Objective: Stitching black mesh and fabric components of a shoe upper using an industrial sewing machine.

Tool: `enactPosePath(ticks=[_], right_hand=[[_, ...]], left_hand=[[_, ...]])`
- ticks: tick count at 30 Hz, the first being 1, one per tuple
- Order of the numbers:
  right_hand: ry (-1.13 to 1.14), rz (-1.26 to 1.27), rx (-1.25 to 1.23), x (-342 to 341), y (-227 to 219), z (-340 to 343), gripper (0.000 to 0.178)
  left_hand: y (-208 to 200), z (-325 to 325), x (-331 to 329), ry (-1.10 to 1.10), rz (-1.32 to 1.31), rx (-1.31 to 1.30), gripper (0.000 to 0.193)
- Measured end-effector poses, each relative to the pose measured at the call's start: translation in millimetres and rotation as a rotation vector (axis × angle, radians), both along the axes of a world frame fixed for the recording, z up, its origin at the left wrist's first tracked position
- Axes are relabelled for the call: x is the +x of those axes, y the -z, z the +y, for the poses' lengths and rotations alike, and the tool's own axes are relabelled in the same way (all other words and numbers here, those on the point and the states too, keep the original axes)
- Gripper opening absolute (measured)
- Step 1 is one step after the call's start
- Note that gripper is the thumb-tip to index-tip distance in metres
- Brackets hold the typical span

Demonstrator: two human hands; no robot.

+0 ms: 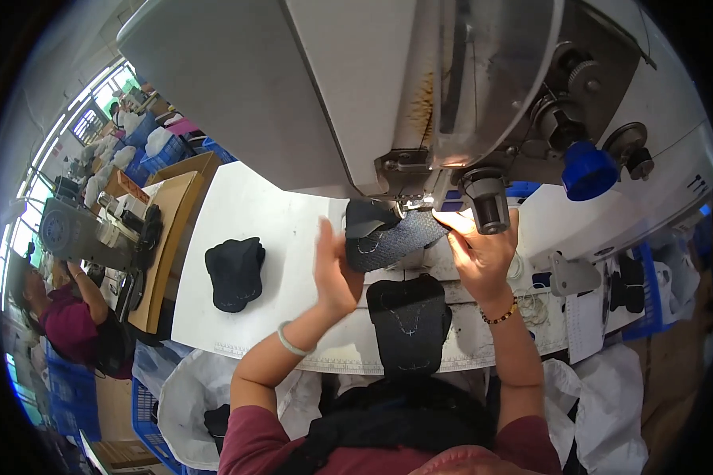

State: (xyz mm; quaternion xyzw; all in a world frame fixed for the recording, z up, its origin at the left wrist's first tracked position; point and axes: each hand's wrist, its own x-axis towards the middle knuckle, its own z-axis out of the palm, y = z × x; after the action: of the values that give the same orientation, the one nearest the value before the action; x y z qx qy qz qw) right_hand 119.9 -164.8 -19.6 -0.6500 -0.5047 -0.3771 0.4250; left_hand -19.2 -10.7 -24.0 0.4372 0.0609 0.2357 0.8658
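Observation:
A dark grey textured fabric piece with a black flap lies under the needle area of a sewing machine. My right hand pinches the right end of this piece between thumb and fingers, close to the presser foot. Upright at the left edge of the piece is my left hand, slightly blurred, its fingers stretched out and gripping nothing. A stack of black fabric pieces with pale chalk-like lines rests at the table's front edge, between my forearms. Farther left, another black stack sits on the white table.
The white table carries a ruler strip along its front edge. White cloth bags and a blue crate are below it. Thread lies by my right wrist. To the left, a person works at another machine.

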Motion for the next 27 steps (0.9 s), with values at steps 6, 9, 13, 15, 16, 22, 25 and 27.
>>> enactPosePath(ticks=[6, 9, 13, 15, 16, 22, 25, 27], right_hand=[[-0.038, 0.014, 0.019, 3, 11, 3, 0.019], [0.038, -0.171, 0.069, 4, 15, 3, 0.027], [0.046, -0.252, 0.088, -2, 20, 1, 0.034], [0.047, -0.283, 0.062, -9, 22, 2, 0.035], [0.035, -0.316, 0.063, -13, 23, 3, 0.035], [-0.075, -0.301, -0.005, -25, 27, 14, 0.034], [-0.157, -0.251, -0.012, -25, 27, 17, 0.034], [-0.163, -0.246, -0.02, -25, 26, 16, 0.033]], left_hand=[[-16, 49, 25, 0.218, 0.302, 0.09, 0.03], [-17, 42, 27, 0.137, 0.163, 0.126, 0.022], [-22, 35, 23, 0.137, 0.232, 0.082, 0.027], [-22, 32, 21, 0.111, 0.212, 0.095, 0.023], [-19, 29, 19, 0.125, 0.203, 0.092, 0.023], [-12, 5, 16, -0.073, 0.055, 0.096, 0.017], [-15, -6, 16, -0.132, 0.052, 0.085, 0.014], [-16, -12, 16, -0.16, 0.049, 0.079, 0.013]])
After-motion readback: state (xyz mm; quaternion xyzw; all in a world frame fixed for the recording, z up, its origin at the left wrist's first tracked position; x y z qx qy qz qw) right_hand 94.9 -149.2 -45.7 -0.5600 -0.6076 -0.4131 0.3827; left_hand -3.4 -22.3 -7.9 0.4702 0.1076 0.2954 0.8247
